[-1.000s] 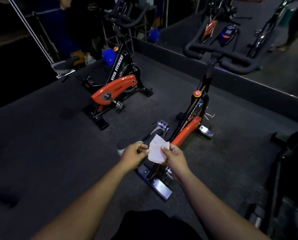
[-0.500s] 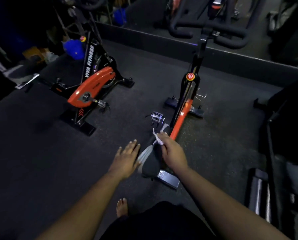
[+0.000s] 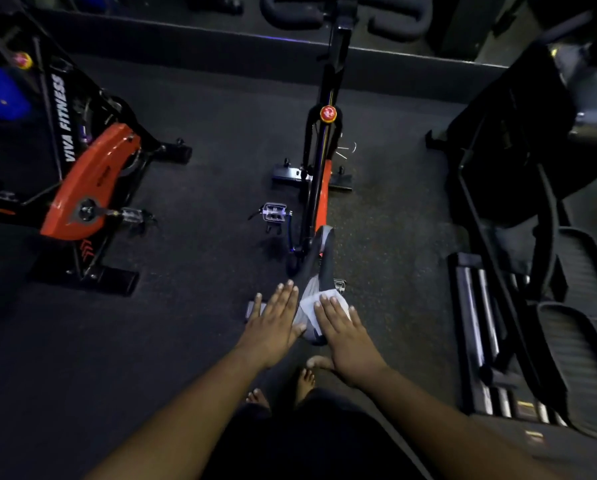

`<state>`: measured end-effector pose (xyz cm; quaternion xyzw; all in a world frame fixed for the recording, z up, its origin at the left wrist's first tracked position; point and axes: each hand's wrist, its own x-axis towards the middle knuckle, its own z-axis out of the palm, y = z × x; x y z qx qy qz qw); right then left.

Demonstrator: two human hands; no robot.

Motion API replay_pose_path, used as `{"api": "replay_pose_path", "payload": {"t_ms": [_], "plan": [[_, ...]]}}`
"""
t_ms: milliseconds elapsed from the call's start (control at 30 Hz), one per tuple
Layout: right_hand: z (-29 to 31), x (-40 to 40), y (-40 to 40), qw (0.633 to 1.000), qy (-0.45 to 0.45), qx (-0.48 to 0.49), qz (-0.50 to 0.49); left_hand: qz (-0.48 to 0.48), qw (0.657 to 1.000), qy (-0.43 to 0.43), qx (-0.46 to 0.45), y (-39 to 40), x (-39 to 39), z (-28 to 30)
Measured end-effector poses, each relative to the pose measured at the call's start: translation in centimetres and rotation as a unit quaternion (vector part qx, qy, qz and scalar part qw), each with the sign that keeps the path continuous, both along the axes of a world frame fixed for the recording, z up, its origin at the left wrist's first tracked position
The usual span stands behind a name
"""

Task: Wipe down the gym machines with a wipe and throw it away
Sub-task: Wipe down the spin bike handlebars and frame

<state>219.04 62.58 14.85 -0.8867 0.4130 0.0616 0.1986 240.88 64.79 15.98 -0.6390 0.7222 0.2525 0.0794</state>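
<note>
A black and orange spin bike (image 3: 319, 188) stands right in front of me, its dark saddle (image 3: 319, 261) pointing toward me. A white wipe (image 3: 312, 303) lies flat on the rear of the saddle. My right hand (image 3: 342, 327) presses the wipe down with straight fingers. My left hand (image 3: 272, 320) lies flat with straight fingers at the saddle's left side, beside the wipe. The bike's handlebars (image 3: 345, 15) reach the top edge of the view.
A second orange spin bike (image 3: 89, 178) marked VIVA FITNESS stands to the left on the dark mat (image 3: 203, 140). A black machine with ribbed footplates (image 3: 574, 358) fills the right side. My bare feet (image 3: 290, 386) stand just behind the saddle.
The wipe went from being held between both hands to lying on the saddle. My right hand slid it back along the saddle toward me. The view tilted further down.
</note>
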Motion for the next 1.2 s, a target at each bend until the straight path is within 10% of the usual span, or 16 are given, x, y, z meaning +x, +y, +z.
{"api": "replay_pose_path", "payload": {"t_ms": [1200], "plan": [[2.5,5.3,-14.9,0.995,0.071,-0.026,-0.061,-0.036,0.996,0.031,0.079,-1.0,0.6,0.8]]}}
